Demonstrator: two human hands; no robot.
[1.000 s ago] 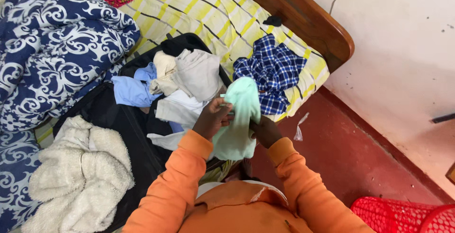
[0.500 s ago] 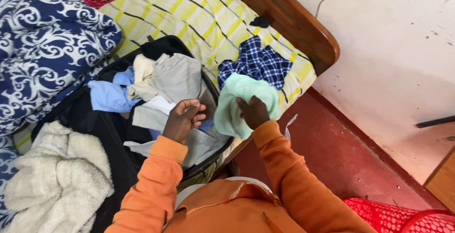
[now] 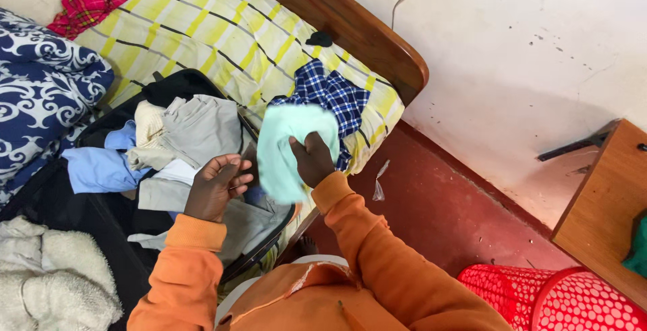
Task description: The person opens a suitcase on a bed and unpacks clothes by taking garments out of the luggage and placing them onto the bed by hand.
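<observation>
Yellow-striped bedsheet [image 3: 222,35], red floor [image 3: 445,210], white wall [image 3: 526,48]

The bed [image 3: 202,28], in a yellow striped sheet, carries an open black suitcase [image 3: 81,203]; beside the suitcase lie a blue checked shirt [image 3: 330,92] and a patterned navy duvet [image 3: 40,82].

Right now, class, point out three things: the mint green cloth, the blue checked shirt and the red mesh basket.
mint green cloth [image 3: 280,146], head view, on its middle fold.
blue checked shirt [image 3: 330,92], head view, on its upper part.
red mesh basket [image 3: 539,301], head view, on its side wall.
</observation>
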